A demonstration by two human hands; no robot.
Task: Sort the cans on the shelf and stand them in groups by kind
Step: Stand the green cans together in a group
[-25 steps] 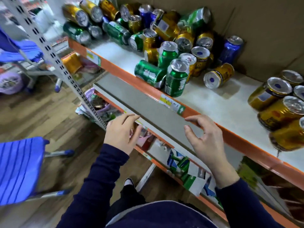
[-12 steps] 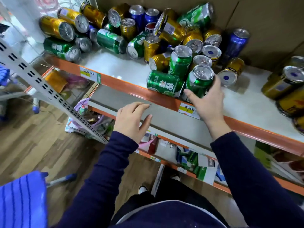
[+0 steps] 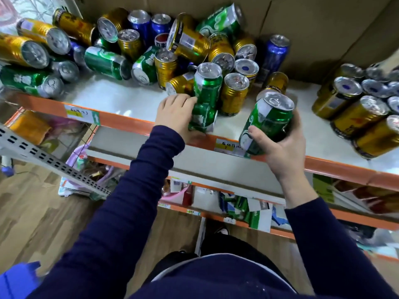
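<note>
A mixed heap of green, gold and blue cans (image 3: 151,50) lies jumbled at the back of the white shelf (image 3: 121,98). My right hand (image 3: 282,145) grips a green can (image 3: 268,124), held tilted above the shelf's orange front edge. My left hand (image 3: 174,114) wraps around a second green can (image 3: 203,119) lying on its side near the front edge. Just behind it an upright green can (image 3: 207,85) stands beside an upright gold can (image 3: 234,93). A group of gold cans (image 3: 356,117) fills the shelf's right end.
Brown cardboard (image 3: 313,29) backs the shelf. Lower shelves (image 3: 216,169) with cartons and packets sit beneath. A perforated grey upright (image 3: 49,160) slants at the left, over a wooden floor. A blue chair corner (image 3: 17,279) shows at bottom left.
My right hand has lifted a green can off the shelf toward the front edge. My left hand has risen from below the shelf and closed on the lying green can.
</note>
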